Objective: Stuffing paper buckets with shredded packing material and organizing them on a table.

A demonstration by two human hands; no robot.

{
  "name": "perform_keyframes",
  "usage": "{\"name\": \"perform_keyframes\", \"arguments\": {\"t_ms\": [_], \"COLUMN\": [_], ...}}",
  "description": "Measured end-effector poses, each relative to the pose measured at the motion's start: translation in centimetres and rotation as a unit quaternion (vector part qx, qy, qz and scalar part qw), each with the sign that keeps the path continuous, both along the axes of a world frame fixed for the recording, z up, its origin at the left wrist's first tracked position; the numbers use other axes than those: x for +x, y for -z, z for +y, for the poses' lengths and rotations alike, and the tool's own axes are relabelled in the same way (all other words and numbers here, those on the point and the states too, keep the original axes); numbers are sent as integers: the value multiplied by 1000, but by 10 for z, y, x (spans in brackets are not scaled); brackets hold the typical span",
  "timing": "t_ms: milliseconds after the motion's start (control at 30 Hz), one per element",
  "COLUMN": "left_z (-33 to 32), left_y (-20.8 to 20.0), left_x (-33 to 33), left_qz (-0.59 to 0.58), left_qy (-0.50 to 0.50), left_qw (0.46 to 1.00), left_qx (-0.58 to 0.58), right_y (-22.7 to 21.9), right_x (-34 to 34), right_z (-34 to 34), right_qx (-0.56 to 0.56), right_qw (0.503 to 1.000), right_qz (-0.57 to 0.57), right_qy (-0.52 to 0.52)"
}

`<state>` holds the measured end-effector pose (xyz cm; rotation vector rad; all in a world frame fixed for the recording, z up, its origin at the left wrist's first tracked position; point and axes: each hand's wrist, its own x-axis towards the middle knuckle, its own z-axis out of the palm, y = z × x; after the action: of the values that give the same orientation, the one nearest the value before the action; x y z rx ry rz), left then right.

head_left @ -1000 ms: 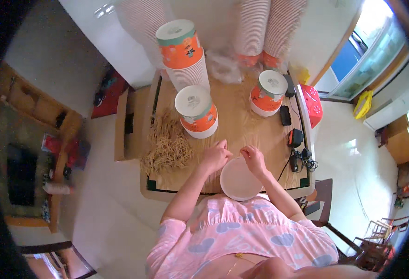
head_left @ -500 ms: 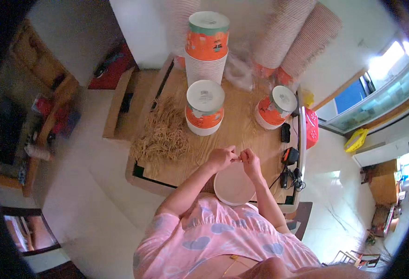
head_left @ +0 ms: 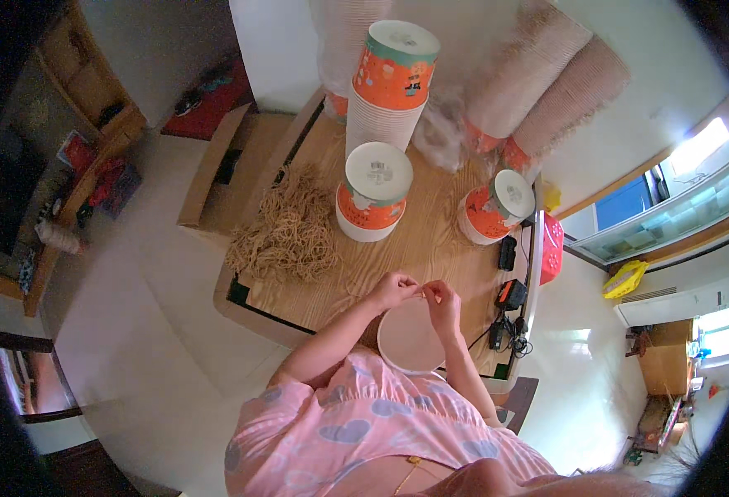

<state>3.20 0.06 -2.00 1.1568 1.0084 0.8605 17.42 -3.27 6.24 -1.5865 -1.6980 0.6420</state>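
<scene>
A round white paper tub [head_left: 411, 335] rests against my body at the table's near edge; I cannot tell whether its open end or its base faces me. Just beyond its far rim, my left hand [head_left: 394, 290] and my right hand [head_left: 442, 305] meet with fingertips pinched together. Whatever they pinch is too small to name. To the left on the table lies a tangled heap of brown paper-like cords [head_left: 285, 232]. Ahead of my hands an orange and white paper tub [head_left: 370, 211] stands upside down.
Behind it rises a tall stack of such tubs [head_left: 391, 83]. Another upturned tub [head_left: 493, 211] sits at the right, near a black and orange battery pack [head_left: 511, 294] with cables. Long plastic-wrapped stacks [head_left: 526, 74] lean at the back. An open cardboard box [head_left: 232, 174] adjoins the table's left side.
The whole view has shifted and tilted slightly. My hands remain pinched together above the tub's far rim, the right hand sitting a little lower over it.
</scene>
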Motion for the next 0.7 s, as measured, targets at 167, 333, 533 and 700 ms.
{"name": "perform_keyframes", "arguments": {"t_ms": [167, 333, 533, 700], "left_z": [0, -3, -6, -8], "left_y": [-31, -29, -34, -33], "left_x": [-3, -11, -11, -11], "left_qz": [-78, -139, -166, -101], "left_qy": [-12, -15, -18, -43], "left_qw": [973, 949, 938, 954], "left_qx": [-215, -284, -304, -278], "right_y": [-3, -4, -22, -13], "right_x": [-5, -11, -14, -3], "right_z": [-8, -18, -23, -8], "right_qx": [59, 77, 54, 4], "right_qw": [996, 993, 992, 998], "right_qz": [-65, -94, -115, -48], "right_qy": [13, 5, -11, -40]}}
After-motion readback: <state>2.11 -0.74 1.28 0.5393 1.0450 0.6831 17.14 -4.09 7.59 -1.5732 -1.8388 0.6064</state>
